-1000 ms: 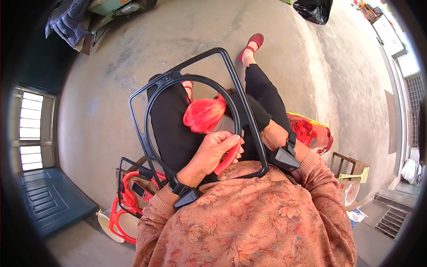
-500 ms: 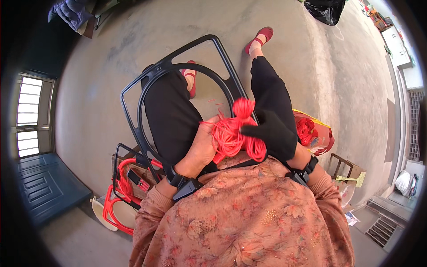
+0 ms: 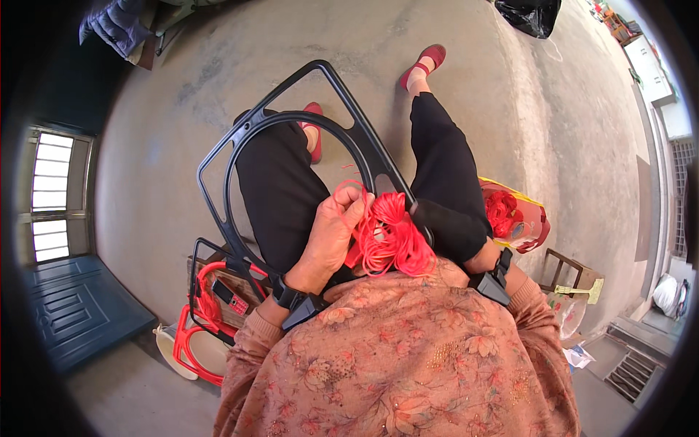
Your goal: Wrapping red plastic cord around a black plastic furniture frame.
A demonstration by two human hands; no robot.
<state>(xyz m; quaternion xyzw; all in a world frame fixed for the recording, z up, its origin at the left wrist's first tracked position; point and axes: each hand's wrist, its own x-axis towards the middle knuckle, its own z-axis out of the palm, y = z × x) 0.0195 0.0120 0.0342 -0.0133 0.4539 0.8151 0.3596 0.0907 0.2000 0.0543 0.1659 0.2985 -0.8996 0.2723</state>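
Note:
A loose, looped bundle of red cord (image 3: 393, 240) is held in front of my lap. My bare left hand (image 3: 331, 226) is closed at its left side, thumb and fingertips pinching a strand that curves up over the fingers. My right hand (image 3: 453, 231), in a black glove, is closed at the bundle's right edge; its fingers are mostly hidden by the cord and the dark trousers. Across my left thigh leans a black metal frame (image 3: 360, 135) with a round opening, its lower right end reaching behind the cord near the right hand.
Low at my left lie a red frame (image 3: 191, 357) and a dark phone with red keys (image 3: 231, 297). A bag with red cord (image 3: 518, 215) stands beside my right leg. Behind it is a small wooden frame (image 3: 568, 271). A black plastic bag (image 3: 530, 16) lies at the far right.
The bundle has dropped, and its knotted-looking top now hangs loose. My left hand has risen slightly with a strand, and the gloved thumb has drawn back right. The black frame has tilted left.

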